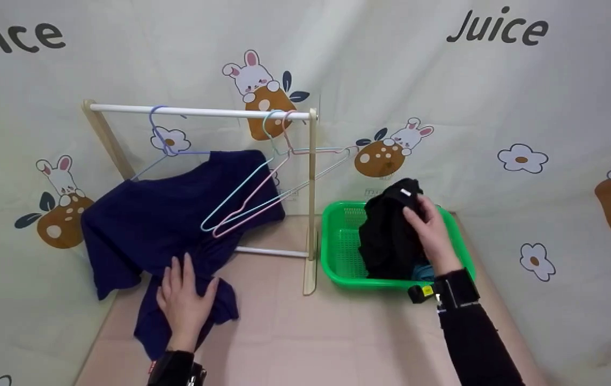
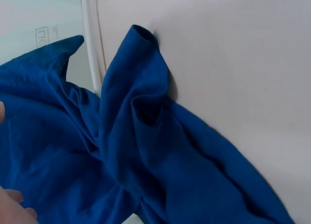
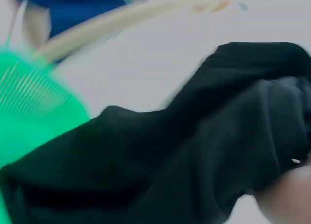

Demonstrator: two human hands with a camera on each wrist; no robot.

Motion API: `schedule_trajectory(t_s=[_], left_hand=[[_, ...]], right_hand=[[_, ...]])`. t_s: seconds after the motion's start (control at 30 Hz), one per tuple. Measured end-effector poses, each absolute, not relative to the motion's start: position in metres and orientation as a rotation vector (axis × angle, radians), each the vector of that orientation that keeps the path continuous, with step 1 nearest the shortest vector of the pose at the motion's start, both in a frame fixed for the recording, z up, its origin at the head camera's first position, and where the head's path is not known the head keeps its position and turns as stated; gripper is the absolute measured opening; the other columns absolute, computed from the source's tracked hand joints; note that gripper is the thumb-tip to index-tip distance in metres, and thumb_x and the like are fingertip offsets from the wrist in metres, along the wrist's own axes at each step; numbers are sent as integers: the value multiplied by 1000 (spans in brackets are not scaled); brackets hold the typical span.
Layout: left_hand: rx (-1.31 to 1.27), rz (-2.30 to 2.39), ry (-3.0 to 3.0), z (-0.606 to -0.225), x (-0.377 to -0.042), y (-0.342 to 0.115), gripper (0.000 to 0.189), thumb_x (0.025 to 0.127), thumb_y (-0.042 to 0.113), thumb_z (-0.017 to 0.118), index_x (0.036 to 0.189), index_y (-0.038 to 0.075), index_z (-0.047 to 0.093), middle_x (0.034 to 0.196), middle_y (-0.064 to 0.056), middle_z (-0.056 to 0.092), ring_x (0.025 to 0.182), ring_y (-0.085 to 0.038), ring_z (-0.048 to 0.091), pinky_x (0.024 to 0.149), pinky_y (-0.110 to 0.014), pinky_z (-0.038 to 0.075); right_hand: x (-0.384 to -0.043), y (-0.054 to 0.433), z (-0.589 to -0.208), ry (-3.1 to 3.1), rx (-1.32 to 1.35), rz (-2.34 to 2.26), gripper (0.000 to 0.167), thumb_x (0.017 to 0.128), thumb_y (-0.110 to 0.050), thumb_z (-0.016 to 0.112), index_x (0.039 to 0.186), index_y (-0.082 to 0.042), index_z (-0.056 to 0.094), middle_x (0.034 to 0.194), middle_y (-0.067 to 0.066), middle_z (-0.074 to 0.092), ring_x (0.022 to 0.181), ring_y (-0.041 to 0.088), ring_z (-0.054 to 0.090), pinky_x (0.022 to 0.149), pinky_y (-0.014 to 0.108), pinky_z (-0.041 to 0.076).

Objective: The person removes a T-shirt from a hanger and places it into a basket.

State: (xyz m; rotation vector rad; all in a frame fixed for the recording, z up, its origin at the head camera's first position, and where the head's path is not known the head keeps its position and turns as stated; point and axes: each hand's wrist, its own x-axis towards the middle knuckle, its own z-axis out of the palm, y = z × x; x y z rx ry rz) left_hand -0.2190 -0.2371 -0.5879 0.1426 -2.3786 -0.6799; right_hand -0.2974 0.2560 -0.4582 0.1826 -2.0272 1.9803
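Note:
My right hand (image 1: 435, 233) pinches the top of a black garment (image 1: 388, 230) that has a small white tag and lifts it partly out of a green basket (image 1: 337, 281). In the right wrist view the black garment (image 3: 160, 156) fills much of the picture, slightly blurred. My left hand (image 1: 184, 300) is spread, fingers fairly straight, over the lower part of a navy shirt (image 1: 171, 220). That shirt hangs from a blue-purple hanger (image 1: 168, 154), its lower folds bunched on the table. In the left wrist view the shirt (image 2: 141, 136) looks bright blue.
A clothes rack with a white rail (image 1: 219, 112) and wooden posts (image 1: 311, 193) stands left of the basket. A mint hanger (image 1: 238, 194) and a pink hanger (image 1: 251, 194) hang near its right end. Teal cloth (image 1: 423, 272) lies in the basket. Printed fabric (image 1: 498, 96) covers the back.

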Motion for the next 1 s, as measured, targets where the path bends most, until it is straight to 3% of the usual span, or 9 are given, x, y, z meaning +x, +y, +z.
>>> schedule_trajectory(t_s=[0.13,0.23,0.4,0.67,1.0], left_hand=[[147,-683,-2392,-586,-218,-238,84,83,36,77,152,11,37,155,-24,30,141,-46,24,105,-70,16],[149,-686,-2394,-584,-218,-239,84,83,36,76,152,10,37,155,-24,30,141,-46,24,105,-71,15],[160,-679,-2391,-579,-220,-242,84,83,36,76,153,11,36,155,-24,30,141,-46,24,104,-71,16],[153,-669,-2361,-562,-228,-247,83,84,39,75,153,11,37,156,-23,30,142,-46,23,105,-71,15],[122,-652,-2367,-534,-241,-252,80,87,37,73,153,12,35,157,-22,27,142,-45,22,108,-68,13]], right_hand=[[-300,272,-491,-2559,135,1721,65,101,-30,58,152,2,31,156,24,29,144,34,27,115,43,23],[-298,278,-508,-2693,121,1654,71,101,-37,57,155,-3,26,159,22,22,147,36,18,116,48,19],[-292,281,-527,-2752,167,1399,71,100,-39,58,152,-1,31,156,25,27,145,41,20,115,53,19],[-280,284,-554,-2732,282,892,66,95,-30,66,145,5,42,151,30,35,138,49,30,111,61,22],[-259,288,-574,-2766,277,670,75,91,-38,69,148,1,41,153,28,33,141,48,25,109,68,14]])
